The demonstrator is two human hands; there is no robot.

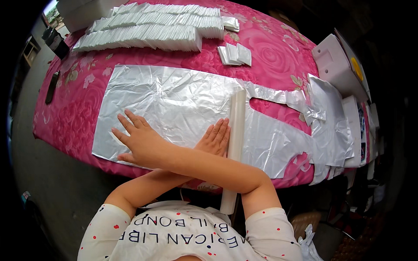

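A thin whitish plastic bag (174, 93) with cut-out handles lies flat and creased across the table, its handle end to the right. Across it rests a pale, slightly see-through tube (236, 122), whose near end juts past the table edge. My forearms cross, the right over the left. My right hand (137, 140) is spread open on the left part of the bag. My left hand (215, 138) lies flat beside the tube, fingers stretched out and fingertips against or very close to it. Neither hand grips anything.
Rows of folded white plastic packets (143, 37) stand at the back, with a few loose packets (235, 55) nearer. More plastic bags (328, 122) lie at the right beside a white foam box (333, 65). A dark phone-like object (52, 87) and black bottle (55, 42) are left, on the pink flowered tablecloth (78, 117).
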